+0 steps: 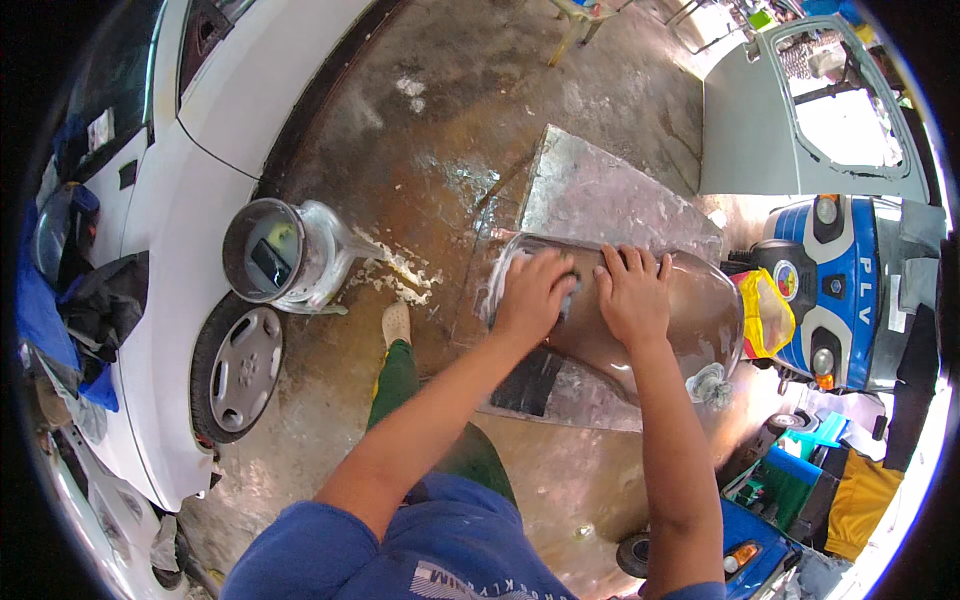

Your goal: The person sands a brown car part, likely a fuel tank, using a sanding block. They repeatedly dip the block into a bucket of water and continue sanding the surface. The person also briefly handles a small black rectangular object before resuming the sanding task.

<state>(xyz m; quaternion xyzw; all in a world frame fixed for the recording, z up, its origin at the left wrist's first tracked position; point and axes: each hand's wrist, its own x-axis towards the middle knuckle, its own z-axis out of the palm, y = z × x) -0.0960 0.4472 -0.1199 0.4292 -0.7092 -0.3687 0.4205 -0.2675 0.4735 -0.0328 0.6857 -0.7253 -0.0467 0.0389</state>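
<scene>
My left hand (pixel 532 298) is curled over a small blue-grey pad (pixel 568 305) on the left part of a glossy brown curved panel (pixel 695 310), where whitish wet residue shows near the rim. My right hand (pixel 632 295) lies on the panel to the right of it, fingers spread across the surface. The panel rests on a grey metal board (pixel 585 180) on the floor. A crumpled pale rag (pixel 710 385) sits at the panel's lower right edge. Left of my foot stands a bucket (pixel 240 255) holding liquid, a dark rectangular object and something yellowish.
A white car (pixel 170 200) with a wheel (pixel 240 370) lines the left. At right are a loose door (pixel 740 130), blue vehicle fronts (pixel 850 250), a yellow bag (pixel 765 320) and a yellow cloth (pixel 855 500). A stool (pixel 575 15) stands behind. My foot (pixel 395 322) is on the wet floor.
</scene>
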